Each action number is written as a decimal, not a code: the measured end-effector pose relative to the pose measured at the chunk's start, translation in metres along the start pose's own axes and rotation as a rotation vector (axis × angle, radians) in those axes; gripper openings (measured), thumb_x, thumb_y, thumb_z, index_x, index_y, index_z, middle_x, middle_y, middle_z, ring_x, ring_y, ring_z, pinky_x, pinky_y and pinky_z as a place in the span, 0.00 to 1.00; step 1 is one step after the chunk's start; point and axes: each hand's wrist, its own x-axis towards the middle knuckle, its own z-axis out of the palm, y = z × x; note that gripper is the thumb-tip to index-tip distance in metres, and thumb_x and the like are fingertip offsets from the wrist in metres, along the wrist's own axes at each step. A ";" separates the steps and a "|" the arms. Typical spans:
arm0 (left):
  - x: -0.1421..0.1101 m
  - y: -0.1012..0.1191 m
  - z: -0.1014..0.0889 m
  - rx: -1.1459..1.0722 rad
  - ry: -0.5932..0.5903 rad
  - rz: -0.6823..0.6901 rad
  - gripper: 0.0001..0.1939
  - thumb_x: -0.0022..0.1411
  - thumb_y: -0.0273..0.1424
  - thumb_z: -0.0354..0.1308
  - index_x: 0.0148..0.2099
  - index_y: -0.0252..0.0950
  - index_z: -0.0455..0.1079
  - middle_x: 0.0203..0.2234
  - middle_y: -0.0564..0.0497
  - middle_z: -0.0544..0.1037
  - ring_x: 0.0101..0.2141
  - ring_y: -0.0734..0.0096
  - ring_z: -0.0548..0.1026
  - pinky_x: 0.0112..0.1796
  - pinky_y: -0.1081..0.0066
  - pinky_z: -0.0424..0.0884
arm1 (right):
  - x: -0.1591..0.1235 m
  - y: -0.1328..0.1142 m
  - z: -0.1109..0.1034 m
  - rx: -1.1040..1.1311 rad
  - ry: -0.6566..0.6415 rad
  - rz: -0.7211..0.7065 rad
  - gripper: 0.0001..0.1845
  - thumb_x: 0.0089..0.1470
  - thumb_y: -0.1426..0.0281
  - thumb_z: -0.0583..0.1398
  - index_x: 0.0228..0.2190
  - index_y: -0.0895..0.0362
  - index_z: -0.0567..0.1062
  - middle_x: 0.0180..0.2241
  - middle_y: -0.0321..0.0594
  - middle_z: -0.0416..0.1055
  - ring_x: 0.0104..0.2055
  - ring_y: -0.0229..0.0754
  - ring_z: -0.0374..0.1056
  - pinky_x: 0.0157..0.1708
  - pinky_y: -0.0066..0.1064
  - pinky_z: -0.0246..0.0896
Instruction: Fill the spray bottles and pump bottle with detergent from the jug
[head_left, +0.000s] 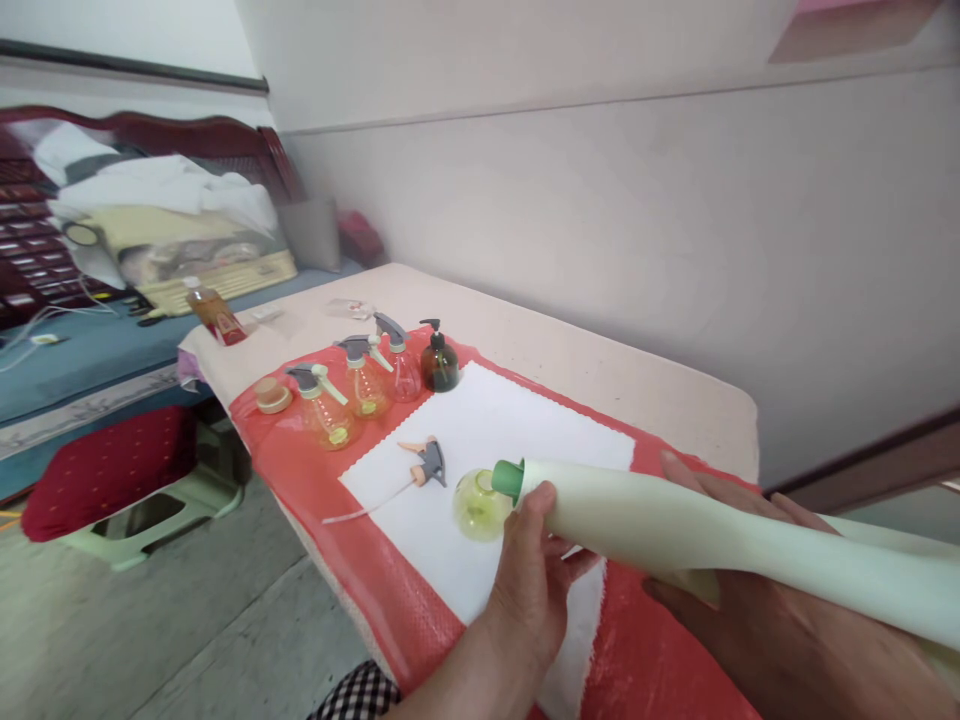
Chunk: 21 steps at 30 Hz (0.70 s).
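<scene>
Both my hands support a large pale green plastic bottle [630, 505], tilted low over the table with its dark green spout [508, 480] pointing left. My left hand [536, 570] is closed round its front end, thumb on top. My right hand [750, 610] grips it further back; the bottle hides some of those fingers. Just beyond the spout, a round yellowish-green see-through bottle [476, 515] stands topless on a white cloth [525, 410]. Whether spout and bottle mouth touch, I cannot tell. A grey and peach trigger sprayer head [429, 465] lies to the left, its thin tube [367, 513] stretched leftward.
Several spray bottles [322, 410] and a dark pump bottle [439, 360] line the back of the red sheet [315, 495]. Near them sit a round peach lid-like piece [272, 395] and an amber bottle [217, 315]. A red-topped stool [120, 470] stands left of the table.
</scene>
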 end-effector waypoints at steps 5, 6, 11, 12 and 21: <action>0.001 -0.001 -0.001 -0.008 -0.012 -0.004 0.28 0.54 0.46 0.59 0.50 0.32 0.68 0.49 0.37 0.72 0.49 0.49 0.70 0.48 0.55 0.66 | -0.001 0.001 0.001 0.088 0.002 0.070 0.16 0.55 0.67 0.50 0.39 0.55 0.74 0.55 0.55 0.63 0.58 0.65 0.59 0.53 0.62 0.55; 0.001 -0.001 -0.001 -0.012 -0.013 -0.004 0.28 0.54 0.46 0.59 0.50 0.32 0.67 0.50 0.37 0.72 0.49 0.49 0.70 0.49 0.55 0.66 | 0.000 0.001 0.001 0.097 -0.008 0.082 0.16 0.55 0.66 0.49 0.39 0.55 0.74 0.56 0.55 0.62 0.58 0.65 0.58 0.54 0.62 0.55; 0.001 -0.002 -0.001 -0.013 -0.016 -0.004 0.27 0.55 0.46 0.58 0.50 0.30 0.68 0.48 0.36 0.72 0.49 0.49 0.70 0.49 0.55 0.66 | 0.002 -0.001 -0.002 0.068 -0.010 0.069 0.17 0.56 0.67 0.48 0.39 0.56 0.75 0.58 0.56 0.61 0.58 0.65 0.58 0.53 0.62 0.55; 0.000 -0.002 -0.001 -0.014 -0.022 -0.001 0.27 0.55 0.46 0.58 0.50 0.30 0.68 0.48 0.36 0.73 0.49 0.49 0.70 0.49 0.55 0.66 | 0.003 -0.001 -0.003 0.062 0.004 0.065 0.17 0.56 0.67 0.49 0.40 0.56 0.75 0.57 0.56 0.62 0.57 0.65 0.59 0.52 0.61 0.56; -0.003 0.000 0.000 -0.020 -0.039 0.001 0.27 0.55 0.46 0.58 0.50 0.31 0.68 0.50 0.37 0.72 0.51 0.48 0.69 0.49 0.55 0.65 | 0.016 -0.007 -0.013 0.165 0.202 0.142 0.20 0.55 0.67 0.53 0.48 0.59 0.72 0.50 0.56 0.69 0.47 0.62 0.67 0.44 0.56 0.64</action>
